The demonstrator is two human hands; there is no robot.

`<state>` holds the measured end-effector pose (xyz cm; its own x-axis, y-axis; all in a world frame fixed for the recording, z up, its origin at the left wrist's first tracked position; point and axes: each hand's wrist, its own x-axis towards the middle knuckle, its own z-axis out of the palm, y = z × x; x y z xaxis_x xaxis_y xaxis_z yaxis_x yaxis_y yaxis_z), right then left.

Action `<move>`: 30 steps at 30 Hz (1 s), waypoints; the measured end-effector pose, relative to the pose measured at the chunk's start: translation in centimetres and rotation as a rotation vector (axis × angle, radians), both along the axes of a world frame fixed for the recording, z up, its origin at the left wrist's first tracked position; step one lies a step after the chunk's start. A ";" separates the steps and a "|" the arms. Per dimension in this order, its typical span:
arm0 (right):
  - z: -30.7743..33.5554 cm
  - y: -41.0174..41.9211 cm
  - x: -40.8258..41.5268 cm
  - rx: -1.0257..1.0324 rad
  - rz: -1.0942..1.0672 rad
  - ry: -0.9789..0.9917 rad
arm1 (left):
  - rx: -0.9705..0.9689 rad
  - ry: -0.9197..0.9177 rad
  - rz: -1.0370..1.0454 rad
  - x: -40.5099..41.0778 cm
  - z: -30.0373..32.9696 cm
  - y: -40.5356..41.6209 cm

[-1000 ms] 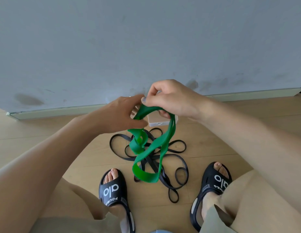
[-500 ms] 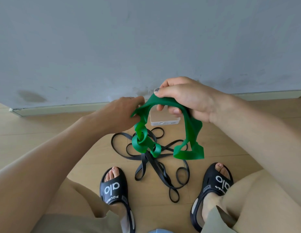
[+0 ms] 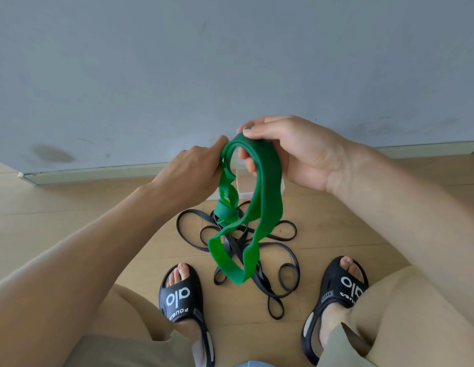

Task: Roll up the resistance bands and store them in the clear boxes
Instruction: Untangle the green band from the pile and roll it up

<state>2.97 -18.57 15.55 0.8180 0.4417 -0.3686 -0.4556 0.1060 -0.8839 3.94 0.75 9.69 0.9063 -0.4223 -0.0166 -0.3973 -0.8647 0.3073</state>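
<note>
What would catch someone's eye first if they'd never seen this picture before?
Most striking is the bright green band, held up at the middle of the view, its loop hanging down: the right hand grips its top and the left hand pinches its left side. On the wooden floor below lies a tangle of black bands, between two black slides, with a clear box behind near the grey wall.

The person wore khaki shorts and black slide sandals. White lettering marked each strap. Both arms were sleeveless and bare.
</note>
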 end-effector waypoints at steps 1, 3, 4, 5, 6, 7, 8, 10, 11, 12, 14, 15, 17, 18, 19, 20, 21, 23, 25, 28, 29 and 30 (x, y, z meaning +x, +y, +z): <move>0.1 0.0 -0.1 0.020 0.008 0.006 | -0.022 0.027 0.006 0.0 0.0 0.0; 0.1 0.1 -0.1 0.032 0.016 0.022 | -0.017 0.092 0.003 -0.2 0.1 -0.1; 0.1 0.2 -0.1 0.030 0.014 0.034 | -0.014 0.120 -0.002 -0.3 0.2 -0.3; 0.0 0.2 -0.1 0.030 0.007 0.048 | -0.020 0.134 -0.007 -0.4 0.1 -0.4; 0.0 0.3 -0.1 0.033 -0.003 0.057 | -0.034 0.132 -0.010 -0.5 0.0 -0.6; 0.0 0.3 -0.1 0.037 -0.014 0.055 | -0.053 0.116 -0.010 -0.5 0.1 -0.7; 0.0 0.2 0.0 0.039 -0.027 0.044 | -0.071 0.086 -0.008 -0.5 0.1 -0.8; 0.0 0.2 0.1 0.039 -0.055 0.024 | -0.079 0.010 0.009 -0.3 0.1 -0.8; 0.0 0.1 0.1 0.034 -0.064 0.023 | -0.076 -0.028 0.017 -0.1 0.1 -0.8; 0.0 0.1 0.1 0.027 -0.070 0.025 | -0.080 -0.056 0.017 0.0 0.1 -0.8; 0.1 -0.1 0.1 0.006 -0.074 0.023 | -0.127 -0.049 0.046 0.3 0.0 -0.7; 0.2 -0.2 0.0 -0.009 -0.072 0.018 | -0.147 -0.019 0.064 0.3 0.1 -0.7; 0.2 -0.3 -0.1 -0.047 -0.045 0.008 | -0.179 0.039 0.105 0.2 0.3 -0.7; 0.1 -0.3 -0.2 -0.062 -0.022 0.009 | -0.197 0.056 0.134 0.2 0.3 -0.7; 0.0 -0.3 -0.2 -0.070 -0.002 0.009 | -0.213 0.071 0.158 0.2 0.4 -0.7; -0.1 -0.2 -0.3 -0.072 0.013 0.008 | -0.220 0.080 0.165 0.2 0.3 -0.6; -0.1 -0.1 -0.4 -0.069 0.020 0.004 | -0.221 0.088 0.159 0.2 0.3 -0.6; -0.2 0.2 -0.4 -0.051 0.021 -0.003 | -0.236 0.118 0.136 0.0 0.3 -0.5; -0.2 0.3 -0.3 -0.040 0.005 -0.010 | -0.254 0.153 0.117 -0.1 0.2 -0.5; -0.4 0.5 -0.1 -0.031 -0.030 -0.002 | -0.241 0.193 0.054 -0.5 0.2 -0.8; -0.5 0.7 0.0 -0.022 -0.039 0.008 | -0.237 0.217 0.020 -0.6 0.2 -0.8; -0.6 0.7 0.0 -0.012 -0.047 0.020 | -0.240 0.241 -0.003 -0.6 0.1 -0.9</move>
<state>2.97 -17.83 14.91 0.8300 0.3983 -0.3904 -0.4682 0.1172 -0.8758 3.32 -0.10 9.80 0.8871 -0.4428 -0.1300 -0.2911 -0.7555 0.5869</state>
